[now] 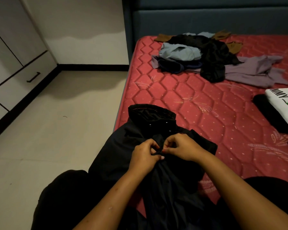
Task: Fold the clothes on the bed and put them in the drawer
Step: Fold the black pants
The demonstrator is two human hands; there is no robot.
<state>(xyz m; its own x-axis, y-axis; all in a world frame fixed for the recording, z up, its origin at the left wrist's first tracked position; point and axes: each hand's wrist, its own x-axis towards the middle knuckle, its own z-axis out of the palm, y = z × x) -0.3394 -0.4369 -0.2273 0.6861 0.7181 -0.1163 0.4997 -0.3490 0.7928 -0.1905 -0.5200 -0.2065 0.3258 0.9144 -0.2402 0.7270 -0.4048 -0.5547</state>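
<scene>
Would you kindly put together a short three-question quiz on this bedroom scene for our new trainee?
1. True or false: the left hand and the right hand both pinch the dark shirt.
2. The unfolded pile of clothes lies: A on the floor; B on the red mattress near the headboard; C on the person's lap.
3. Fill in: the drawer with the black handle is ___.
Key: 1 true; 2 B; 3 closed.
</scene>
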